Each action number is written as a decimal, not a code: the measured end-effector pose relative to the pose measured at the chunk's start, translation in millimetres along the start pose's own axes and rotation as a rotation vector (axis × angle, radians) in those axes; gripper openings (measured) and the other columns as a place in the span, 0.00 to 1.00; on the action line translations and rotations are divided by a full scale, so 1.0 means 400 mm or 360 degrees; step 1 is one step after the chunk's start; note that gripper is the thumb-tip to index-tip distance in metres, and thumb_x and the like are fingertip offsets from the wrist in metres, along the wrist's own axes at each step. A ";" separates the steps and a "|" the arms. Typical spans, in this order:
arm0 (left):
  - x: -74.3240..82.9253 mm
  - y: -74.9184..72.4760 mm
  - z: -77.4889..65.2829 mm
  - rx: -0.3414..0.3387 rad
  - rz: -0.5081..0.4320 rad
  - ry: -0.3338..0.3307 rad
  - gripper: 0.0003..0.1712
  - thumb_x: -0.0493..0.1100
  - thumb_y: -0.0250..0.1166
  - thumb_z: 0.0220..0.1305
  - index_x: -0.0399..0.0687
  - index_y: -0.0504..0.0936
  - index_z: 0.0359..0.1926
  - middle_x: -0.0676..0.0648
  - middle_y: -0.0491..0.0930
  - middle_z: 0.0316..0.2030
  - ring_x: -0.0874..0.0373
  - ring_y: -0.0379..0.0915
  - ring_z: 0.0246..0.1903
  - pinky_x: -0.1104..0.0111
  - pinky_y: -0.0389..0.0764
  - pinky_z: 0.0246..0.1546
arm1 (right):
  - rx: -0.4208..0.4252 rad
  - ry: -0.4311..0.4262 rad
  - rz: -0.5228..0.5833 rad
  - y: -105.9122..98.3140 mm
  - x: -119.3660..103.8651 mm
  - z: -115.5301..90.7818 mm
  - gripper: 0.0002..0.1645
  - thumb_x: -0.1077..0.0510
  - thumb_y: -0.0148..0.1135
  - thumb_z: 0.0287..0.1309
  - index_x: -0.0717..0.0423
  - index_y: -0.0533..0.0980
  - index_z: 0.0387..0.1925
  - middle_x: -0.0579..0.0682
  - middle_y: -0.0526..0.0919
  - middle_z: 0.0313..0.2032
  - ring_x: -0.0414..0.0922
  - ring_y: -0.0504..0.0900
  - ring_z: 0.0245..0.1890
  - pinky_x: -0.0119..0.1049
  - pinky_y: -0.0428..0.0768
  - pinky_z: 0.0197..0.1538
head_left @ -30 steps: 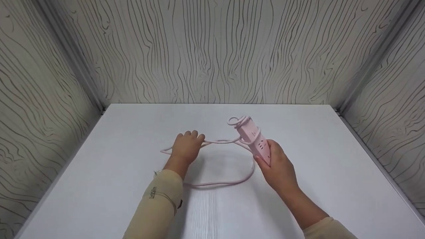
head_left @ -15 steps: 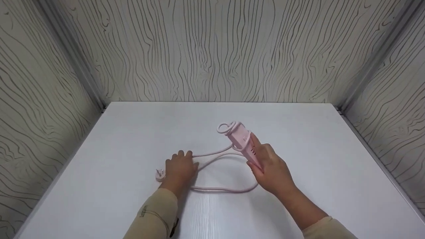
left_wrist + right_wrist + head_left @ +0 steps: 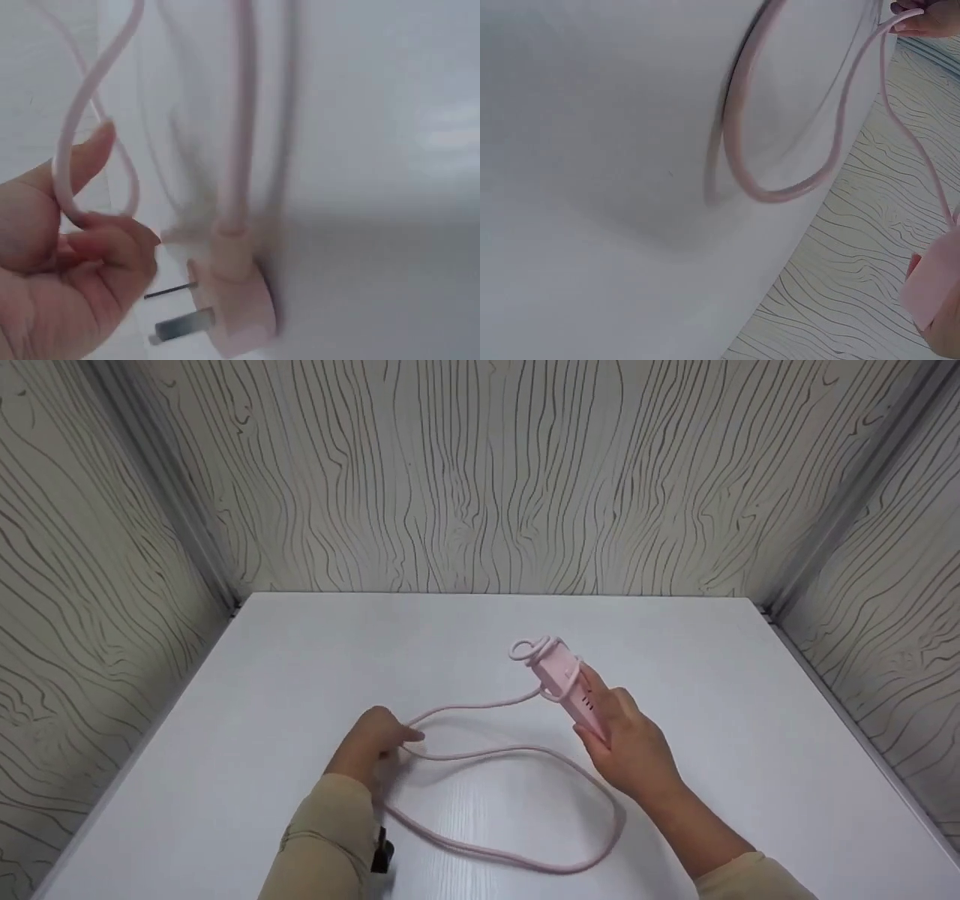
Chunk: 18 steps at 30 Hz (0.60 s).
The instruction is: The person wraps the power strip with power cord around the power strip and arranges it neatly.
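Note:
My right hand (image 3: pixel 637 746) grips the lower end of a pink power strip (image 3: pixel 558 669), holding it tilted above the table. Turns of its own cord wrap the strip's far end, and one small ring sticks out to the left. At centre left, my left hand (image 3: pixel 375 739) holds a bend of the pink power cord (image 3: pixel 517 748) with curled fingers. In the left wrist view the cord bends between thumb and fingers. Close beside that hand is the round plug (image 3: pixel 238 315), its metal prongs facing the hand. The head view hides the plug.
A white table (image 3: pixel 315 645) lies beneath both hands. Wood-grain patterned panels (image 3: pixel 480 480) rise at the back and both sides. A wide loop of cord spreads over the table between the forearms, toward the front.
My left hand has moved left and toward me, and has turned over. The cord between the hands has opened into a wider loop. The power strip has shifted slightly toward me.

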<state>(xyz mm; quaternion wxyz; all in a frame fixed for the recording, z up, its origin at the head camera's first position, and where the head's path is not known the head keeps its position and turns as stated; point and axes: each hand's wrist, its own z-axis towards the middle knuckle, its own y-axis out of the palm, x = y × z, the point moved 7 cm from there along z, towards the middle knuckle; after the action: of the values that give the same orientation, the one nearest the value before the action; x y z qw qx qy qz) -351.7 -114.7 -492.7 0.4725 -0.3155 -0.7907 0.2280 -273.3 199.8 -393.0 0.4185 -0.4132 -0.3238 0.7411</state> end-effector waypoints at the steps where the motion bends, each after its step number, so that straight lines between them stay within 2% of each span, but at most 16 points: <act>1: -0.006 -0.004 0.004 -0.0013 -0.0093 -0.0029 0.24 0.51 0.68 0.52 0.35 0.79 0.41 0.51 0.68 0.17 0.60 0.61 0.16 0.71 0.67 0.19 | -0.0009 0.0005 -0.0015 0.002 0.005 -0.002 0.49 0.55 0.66 0.50 0.32 0.49 0.68 0.54 0.72 0.43 0.47 0.76 0.30 0.44 0.80 0.33; 3: -0.010 -0.009 0.010 -0.0037 -0.0303 -0.0059 0.22 0.54 0.64 0.55 0.37 0.80 0.38 0.52 0.64 0.13 0.63 0.55 0.12 0.73 0.61 0.15 | -0.0017 0.0015 -0.0035 0.005 0.013 -0.004 0.50 0.55 0.66 0.49 0.32 0.49 0.68 0.54 0.72 0.42 0.47 0.75 0.29 0.44 0.79 0.33; 5: -0.006 -0.009 0.010 -0.0083 -0.0451 -0.0061 0.27 0.59 0.59 0.58 0.37 0.79 0.40 0.52 0.67 0.15 0.63 0.53 0.12 0.74 0.58 0.15 | -0.0011 0.0016 -0.0044 0.006 0.019 -0.004 0.50 0.56 0.66 0.49 0.33 0.49 0.68 0.54 0.72 0.41 0.47 0.75 0.28 0.43 0.79 0.32; 6: -0.002 -0.009 0.008 -0.0105 -0.0468 -0.0061 0.30 0.62 0.56 0.59 0.38 0.77 0.42 0.51 0.70 0.17 0.63 0.54 0.13 0.74 0.59 0.15 | -0.0006 0.0014 -0.0048 0.006 0.020 -0.004 0.49 0.56 0.66 0.49 0.33 0.50 0.67 0.55 0.72 0.41 0.47 0.74 0.27 0.43 0.78 0.31; 8: 0.010 -0.008 0.002 -0.0128 -0.0402 -0.0031 0.38 0.67 0.51 0.59 0.36 0.74 0.49 0.48 0.75 0.22 0.61 0.59 0.14 0.73 0.62 0.17 | 0.0001 0.0009 -0.0053 0.004 0.022 -0.004 0.50 0.57 0.66 0.49 0.33 0.50 0.67 0.55 0.72 0.41 0.46 0.73 0.26 0.42 0.78 0.30; 10: 0.023 -0.003 -0.010 -0.0112 -0.0241 0.0006 0.46 0.71 0.48 0.58 0.34 0.65 0.59 0.44 0.78 0.28 0.59 0.65 0.18 0.71 0.67 0.20 | 0.0008 0.0002 -0.0062 0.002 0.022 -0.003 0.49 0.57 0.66 0.49 0.33 0.50 0.67 0.55 0.72 0.41 0.46 0.73 0.25 0.42 0.77 0.29; 11: 0.032 -0.002 -0.019 -0.0077 -0.0104 0.0045 0.48 0.71 0.48 0.58 0.33 0.61 0.62 0.41 0.79 0.34 0.55 0.71 0.23 0.69 0.72 0.25 | 0.0006 0.0000 -0.0072 0.001 0.022 -0.002 0.49 0.57 0.66 0.49 0.33 0.50 0.67 0.55 0.72 0.41 0.46 0.72 0.25 0.42 0.77 0.29; 13: 0.057 0.007 -0.047 0.0017 0.0192 0.0156 0.49 0.69 0.49 0.59 0.31 0.56 0.65 0.37 0.78 0.43 0.48 0.76 0.37 0.61 0.76 0.37 | 0.0004 0.0000 -0.0083 0.001 0.023 -0.001 0.49 0.57 0.66 0.49 0.33 0.50 0.67 0.56 0.72 0.41 0.46 0.73 0.25 0.42 0.77 0.29; 14: 0.071 0.017 -0.066 0.0051 0.0323 0.0212 0.49 0.67 0.52 0.58 0.32 0.57 0.65 0.36 0.77 0.46 0.46 0.75 0.42 0.59 0.75 0.42 | 0.0003 0.0002 -0.0087 0.000 0.025 0.000 0.49 0.56 0.66 0.49 0.33 0.50 0.67 0.56 0.72 0.41 0.47 0.73 0.25 0.42 0.78 0.30; 15: 0.085 0.033 -0.087 0.0059 0.0455 0.0286 0.45 0.65 0.55 0.58 0.33 0.62 0.62 0.37 0.77 0.45 0.45 0.75 0.43 0.57 0.74 0.44 | 0.0002 0.0005 -0.0091 0.001 0.026 0.001 0.49 0.56 0.66 0.50 0.33 0.50 0.67 0.56 0.72 0.41 0.47 0.73 0.26 0.43 0.78 0.30; 16: 0.104 0.054 -0.113 0.0039 0.0603 0.0405 0.39 0.63 0.58 0.56 0.36 0.69 0.57 0.39 0.77 0.44 0.45 0.74 0.44 0.56 0.73 0.45 | -0.0001 0.0006 -0.0093 0.001 0.027 0.002 0.48 0.56 0.65 0.50 0.33 0.50 0.67 0.56 0.72 0.41 0.47 0.74 0.26 0.43 0.78 0.30; 17: 0.121 0.082 -0.141 -0.0024 0.0728 0.0538 0.33 0.62 0.61 0.55 0.39 0.75 0.50 0.42 0.78 0.43 0.47 0.74 0.45 0.56 0.72 0.48 | -0.0004 0.0009 -0.0098 0.001 0.029 0.003 0.48 0.55 0.65 0.51 0.33 0.50 0.67 0.56 0.72 0.41 0.47 0.74 0.26 0.43 0.78 0.30; 18: 0.136 0.118 -0.171 -0.0140 0.0824 0.0677 0.27 0.60 0.64 0.53 0.44 0.78 0.44 0.47 0.80 0.38 0.52 0.75 0.41 0.59 0.73 0.46 | -0.0002 0.0009 -0.0101 0.000 0.030 0.004 0.48 0.55 0.65 0.51 0.33 0.49 0.67 0.56 0.72 0.41 0.48 0.75 0.26 0.43 0.78 0.30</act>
<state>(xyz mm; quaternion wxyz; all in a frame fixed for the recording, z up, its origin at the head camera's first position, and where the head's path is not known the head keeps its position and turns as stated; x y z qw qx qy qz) -296.7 -38.6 -460.4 0.5393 -0.5665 -0.5770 0.2352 -278.3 210.0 -396.3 0.4425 -0.4051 -0.3360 0.7261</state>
